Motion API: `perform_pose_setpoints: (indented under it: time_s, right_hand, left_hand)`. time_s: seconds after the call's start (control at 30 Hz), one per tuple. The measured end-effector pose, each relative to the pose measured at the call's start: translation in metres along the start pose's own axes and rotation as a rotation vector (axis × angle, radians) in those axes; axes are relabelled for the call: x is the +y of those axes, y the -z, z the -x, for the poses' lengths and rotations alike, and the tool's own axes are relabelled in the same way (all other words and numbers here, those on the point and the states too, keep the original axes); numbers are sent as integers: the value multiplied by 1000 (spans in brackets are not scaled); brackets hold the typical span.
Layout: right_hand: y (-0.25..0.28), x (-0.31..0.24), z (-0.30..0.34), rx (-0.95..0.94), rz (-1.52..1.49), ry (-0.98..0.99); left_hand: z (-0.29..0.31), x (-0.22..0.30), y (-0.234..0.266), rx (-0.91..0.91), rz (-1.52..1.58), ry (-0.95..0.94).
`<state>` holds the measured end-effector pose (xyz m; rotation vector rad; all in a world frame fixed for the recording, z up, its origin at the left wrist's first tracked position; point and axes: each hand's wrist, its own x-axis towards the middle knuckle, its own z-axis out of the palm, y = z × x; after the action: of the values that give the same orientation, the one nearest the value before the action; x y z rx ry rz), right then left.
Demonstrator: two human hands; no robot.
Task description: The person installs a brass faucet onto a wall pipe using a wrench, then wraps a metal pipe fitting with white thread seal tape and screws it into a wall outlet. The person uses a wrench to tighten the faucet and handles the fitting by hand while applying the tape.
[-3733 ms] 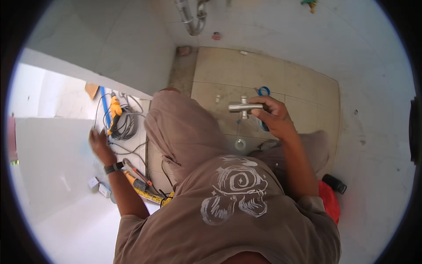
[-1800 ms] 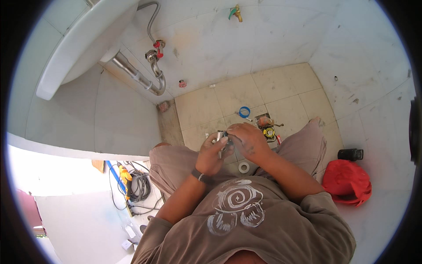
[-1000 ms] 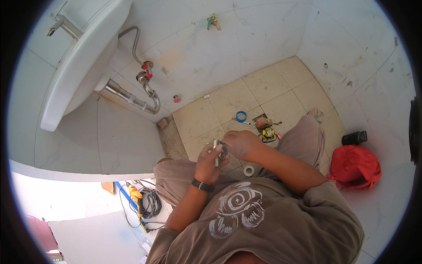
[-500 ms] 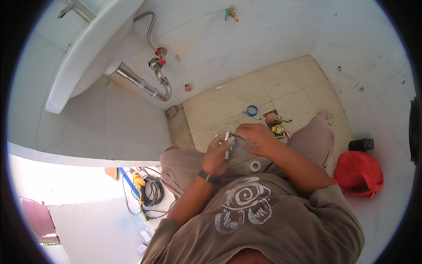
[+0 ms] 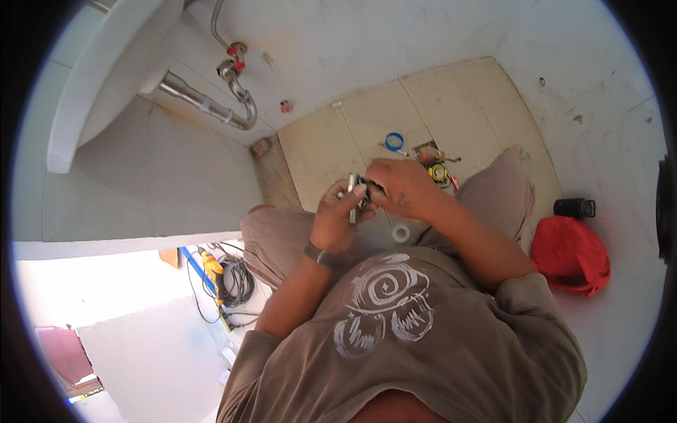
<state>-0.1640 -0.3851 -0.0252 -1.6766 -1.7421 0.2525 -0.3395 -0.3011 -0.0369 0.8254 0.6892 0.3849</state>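
Both my hands meet in front of my lap, over the tiled floor. In my left hand (image 5: 333, 222) I hold a shiny metal plumbing fitting (image 5: 352, 201) upright, with my thumb across it. The fingers of my right hand (image 5: 403, 189) are closed against the fitting's right side. A dark part shows between the hands, but its kind and the right fingertips are too hidden to make out. Below my hands lies a white tape roll (image 5: 400, 233). Beyond the right hand are a yellow-and-black round tool (image 5: 438, 173) and a blue ring-shaped roll (image 5: 394, 142).
A white sink (image 5: 106, 84) with a metal drain pipe (image 5: 204, 104) hangs at the upper left. A red bag (image 5: 570, 255) and a black cylinder (image 5: 575, 207) stand by the right wall. A yellow power tool (image 5: 213, 271) and coiled cable (image 5: 240, 282) lie lower left.
The view has tilted, so the sink, pipe and floor items sit higher in the picture and the wall tap is out of sight. My hands stay together on the fitting.
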Motion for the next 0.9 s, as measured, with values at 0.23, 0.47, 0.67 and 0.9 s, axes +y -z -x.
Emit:
perform_pose_setpoints:
  time_s: [0.23,0.47,0.67,0.9]
  right_hand:
    - [-1,-1,1,29,-99,-43]
    - [-3,1,3,65,-205,-65]
    - [-5,1,4,72,-180,-79]
    - [-1,4,8,77,-264,-49]
  left_hand:
    - [-1,2,4,-84,100,15]
    - [-1,-2,7,-83,182,41]
    - [-2,-3,9,-88,186,56]
    - [-1,-4,9,-76,197,46]
